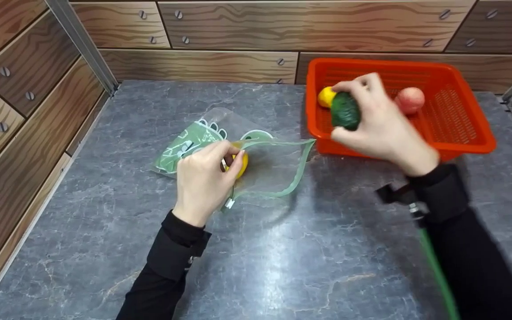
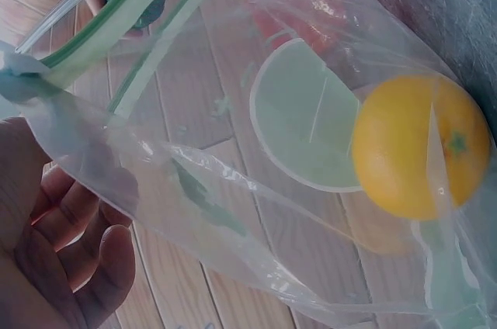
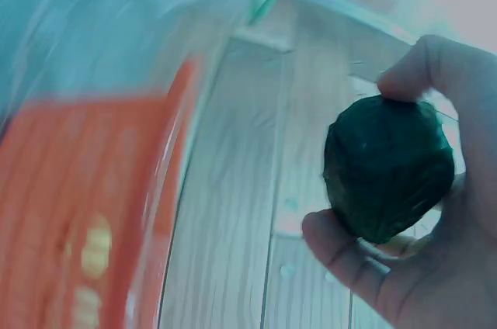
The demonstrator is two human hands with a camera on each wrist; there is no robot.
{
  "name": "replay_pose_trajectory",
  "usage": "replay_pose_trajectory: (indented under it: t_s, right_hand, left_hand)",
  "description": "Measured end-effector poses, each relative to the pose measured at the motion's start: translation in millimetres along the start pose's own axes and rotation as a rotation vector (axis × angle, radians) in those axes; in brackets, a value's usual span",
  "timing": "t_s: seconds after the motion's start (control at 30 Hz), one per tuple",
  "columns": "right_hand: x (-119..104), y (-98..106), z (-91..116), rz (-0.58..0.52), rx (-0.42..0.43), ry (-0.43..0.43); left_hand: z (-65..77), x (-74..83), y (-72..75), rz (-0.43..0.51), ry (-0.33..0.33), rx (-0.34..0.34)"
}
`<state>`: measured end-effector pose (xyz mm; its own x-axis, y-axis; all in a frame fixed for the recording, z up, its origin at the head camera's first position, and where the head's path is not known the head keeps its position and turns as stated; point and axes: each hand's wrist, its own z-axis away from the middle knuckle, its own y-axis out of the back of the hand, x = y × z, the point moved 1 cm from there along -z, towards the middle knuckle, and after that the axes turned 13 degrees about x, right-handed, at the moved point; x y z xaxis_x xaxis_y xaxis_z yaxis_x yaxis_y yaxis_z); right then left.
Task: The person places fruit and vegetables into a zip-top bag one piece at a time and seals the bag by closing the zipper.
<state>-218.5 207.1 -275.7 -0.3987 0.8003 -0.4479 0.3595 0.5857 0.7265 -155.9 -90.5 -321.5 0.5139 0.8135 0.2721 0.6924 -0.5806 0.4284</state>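
A clear zip bag (image 1: 274, 171) with a green rim and green printed patterns lies on the grey table, its mouth spread toward the right. My left hand (image 1: 205, 180) pinches the bag's rim between thumb and fingers. Inside the bag rests an orange (image 2: 404, 147), mostly hidden behind the left hand in the head view. My right hand (image 1: 374, 122) grips a dark green, bumpy-skinned round fruit (image 1: 345, 111) between thumb and fingers, over the left front of the red basket (image 1: 465, 149) in the head view. The right wrist view shows this fruit (image 3: 388, 166) held in the curved fingers.
In the basket are a yellow fruit (image 1: 326, 97) at the left and a pinkish round fruit (image 1: 410, 100) near the middle. Wood-patterned panels (image 1: 229, 64) wall the table at the back and left. A green cable (image 1: 436, 271) runs along the right sleeve.
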Motion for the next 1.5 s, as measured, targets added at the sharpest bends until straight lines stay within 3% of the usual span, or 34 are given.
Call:
replay_pose_trajectory:
  t_s: [0.27, 0.5, 1.0, 1.3, 1.5]
  right_hand:
    - [-26, -27, 14, -0.138, 0.006, 0.004]
    - [-33, -36, 32, -0.148, 0.03, 0.011]
    - [-54, -30, 45, -0.141, -0.016, 0.1]
    - [-62, -35, 51, -0.13, -0.095, 0.174]
    - [-68, -50, 57, -0.123, -0.223, 0.207]
  left_hand:
    - [4.7, -0.1, -0.5, -0.014, 0.01, -0.001]
    - [3.5, 1.0, 0.2, -0.017, -0.006, -0.012]
    - [-2.3, -0.6, 3.5, -0.009, 0.022, -0.005]
    - [-1.7, -0.5, 2.3, -0.001, 0.016, -0.006]
    - [-0.6, 0.0, 2.2, -0.01, 0.014, -0.013]
